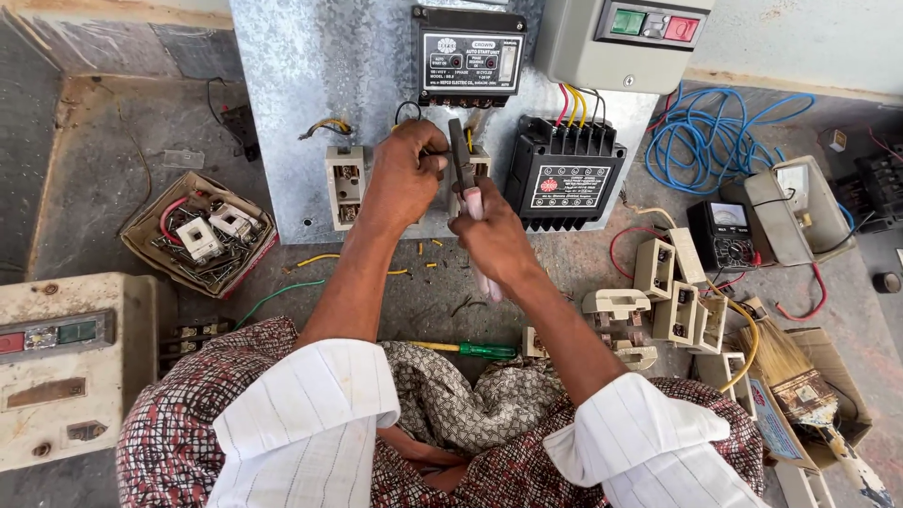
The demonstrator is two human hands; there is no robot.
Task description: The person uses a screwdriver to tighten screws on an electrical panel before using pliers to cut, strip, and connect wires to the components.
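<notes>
My left hand (406,174) is closed around a thin wire end in front of a cream fuse holder on the grey metal panel (310,85). My right hand (491,235) grips pliers (463,160) with pale handles, jaws pointing up beside my left fingers. A black relay unit (467,56) is mounted above the hands. A black contactor (564,174) with red, yellow and blue wires sits to the right. Another cream fuse holder (345,185) is fixed to the left.
A green-handled screwdriver (470,350) lies near my lap. A cardboard tray (199,235) of parts sits left. Loose cream fuse holders (677,282), a black multimeter (720,233), coiled blue cable (715,141), a brush (800,381) and a grey switch box (625,38) are right.
</notes>
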